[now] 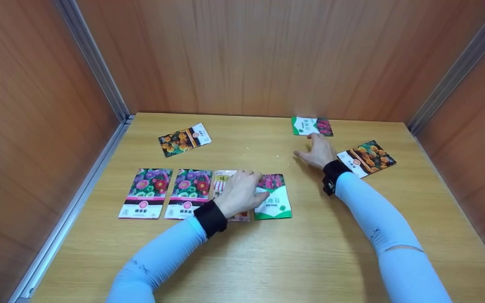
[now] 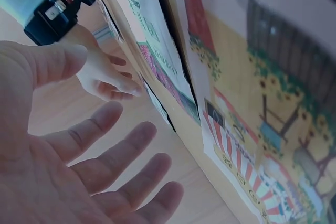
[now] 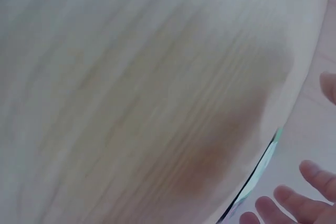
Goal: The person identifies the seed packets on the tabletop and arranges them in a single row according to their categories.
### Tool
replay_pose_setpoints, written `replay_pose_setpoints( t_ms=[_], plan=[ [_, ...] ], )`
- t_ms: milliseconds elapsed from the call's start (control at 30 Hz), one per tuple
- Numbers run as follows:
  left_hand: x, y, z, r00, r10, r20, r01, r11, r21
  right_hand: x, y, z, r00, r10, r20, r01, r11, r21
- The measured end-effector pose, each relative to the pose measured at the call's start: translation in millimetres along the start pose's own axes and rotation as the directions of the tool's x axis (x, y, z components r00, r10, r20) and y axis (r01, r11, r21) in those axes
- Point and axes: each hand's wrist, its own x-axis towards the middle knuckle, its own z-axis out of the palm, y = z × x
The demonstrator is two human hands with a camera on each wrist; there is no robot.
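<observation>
My left hand hovers over a pale illustrated packet in the front row, covering much of it. In the left wrist view its fingers are spread and relaxed, with nothing between them. Right of it lies a green-and-white seed packet, overlapped by the thumb in the head view. My right hand reaches toward another green-and-white seed packet lying sideways by the back wall. Its fingertips appear right at that packet's front edge, fingers apart and loosely extended.
Two pink-and-purple flower packets stand side by side at the left of the row. An orange flower packet lies tilted at the back left, and another orange flower packet near the right forearm. Wooden walls enclose the table on three sides.
</observation>
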Motion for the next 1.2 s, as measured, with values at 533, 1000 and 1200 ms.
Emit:
replay_pose_setpoints(
  t_ms=[533, 1000, 1200],
  plan=[
    [-4.3, -0.3, -1.8, 0.998, 0.022, 0.055, -0.022, 1.000, 0.001, 34, 14, 5, 0.997, 0.012, 0.079, -0.001, 0.989, -0.147],
    [0.6, 8.8, -4.4, 0.994, 0.070, 0.083, -0.068, 0.997, -0.032, 54, 8, -5, 0.970, 0.062, 0.236, -0.008, 0.975, -0.223],
    [1.5, 13.8, -4.5, 0.993, 0.073, 0.096, -0.069, 0.997, -0.042, 56, 7, -4, 0.950, 0.042, 0.309, 0.034, 0.970, -0.239]
  ],
)
